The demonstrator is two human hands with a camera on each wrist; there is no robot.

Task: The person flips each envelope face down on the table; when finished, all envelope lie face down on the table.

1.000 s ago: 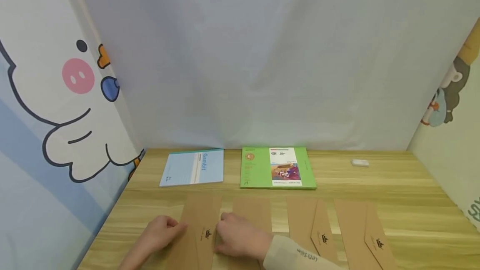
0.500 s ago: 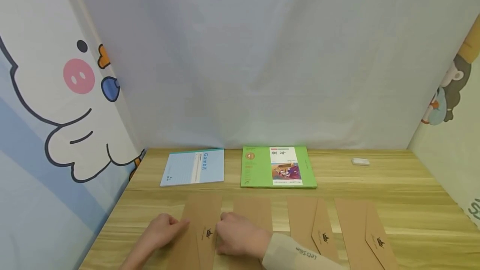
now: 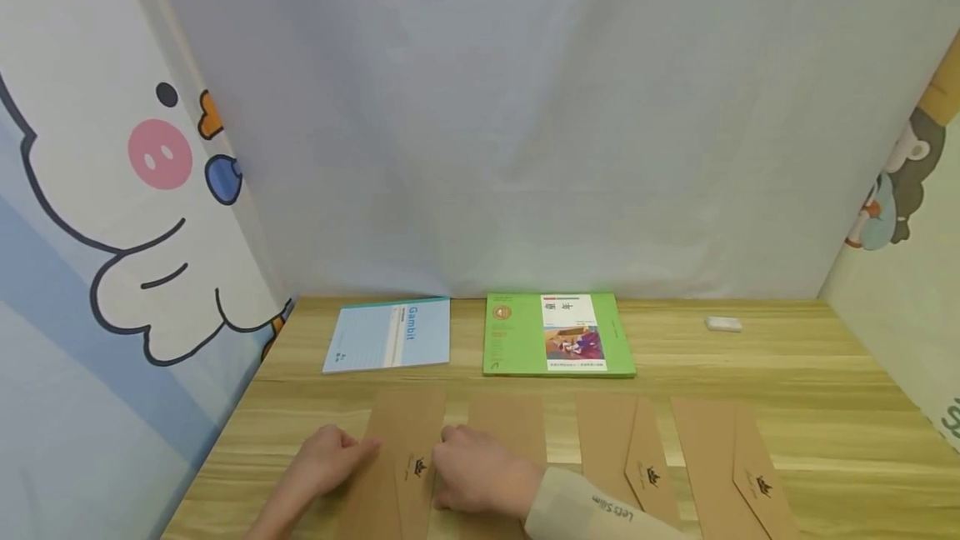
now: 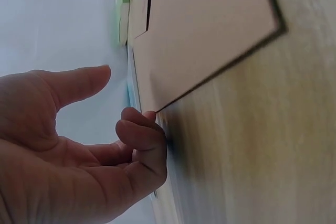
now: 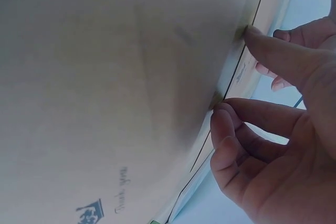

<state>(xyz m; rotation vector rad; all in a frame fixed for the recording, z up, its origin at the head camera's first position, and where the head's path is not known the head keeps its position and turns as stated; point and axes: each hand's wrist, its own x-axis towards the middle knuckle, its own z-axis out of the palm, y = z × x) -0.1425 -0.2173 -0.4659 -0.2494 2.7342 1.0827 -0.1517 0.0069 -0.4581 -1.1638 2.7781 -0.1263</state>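
Several brown envelopes lie in a row along the near edge of the wooden table (image 3: 825,390). My left hand (image 3: 351,450) rests at the left edge of the leftmost envelope (image 3: 408,427). In the left wrist view a curled fingertip (image 4: 149,118) touches that envelope's (image 4: 205,35) edge, with the thumb held apart. My right hand (image 3: 447,442), in a beige sleeve, lies at the same envelope's right edge and over the second envelope (image 3: 513,419). The right wrist view shows its fingertips (image 5: 220,109) against an envelope edge (image 5: 105,77). Neither hand visibly pinches the paper.
A light blue notebook (image 3: 390,334) and a green book (image 3: 558,333) lie flat at the back of the table. A small white eraser (image 3: 723,324) sits back right. Two more envelopes (image 3: 622,444) (image 3: 731,452) lie to the right. Cloth walls close in three sides.
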